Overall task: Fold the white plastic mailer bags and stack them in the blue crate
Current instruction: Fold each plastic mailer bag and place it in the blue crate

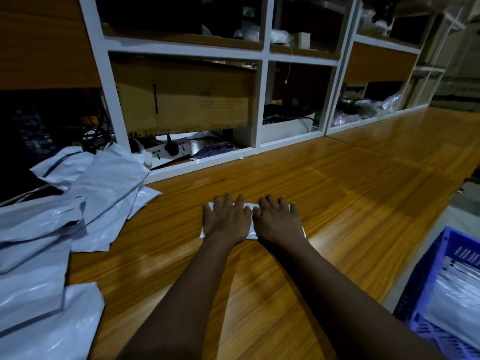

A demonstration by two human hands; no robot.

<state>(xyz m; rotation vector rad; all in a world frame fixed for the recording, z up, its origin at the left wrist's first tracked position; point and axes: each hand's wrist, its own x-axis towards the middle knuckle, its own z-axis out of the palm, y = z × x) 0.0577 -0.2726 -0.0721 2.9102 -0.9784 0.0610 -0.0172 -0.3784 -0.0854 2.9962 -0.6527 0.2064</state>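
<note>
Now: unfolded mailer bags [65, 203] heaped far left on the desk [337, 203]. Left hand [226, 219] and right hand [278, 219] lie flat, fingers straight, pressing one folded mailer bag [251, 234], long axis left-right. Blue crate [426, 276] sits well right, nearer the right hand.

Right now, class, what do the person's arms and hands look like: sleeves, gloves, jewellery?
The left hand and right hand are bare: no gloves, and no rings that I can make out. Both forearms are bare too, with no sleeve, watch or bracelet showing up to the picture's edge.
</note>
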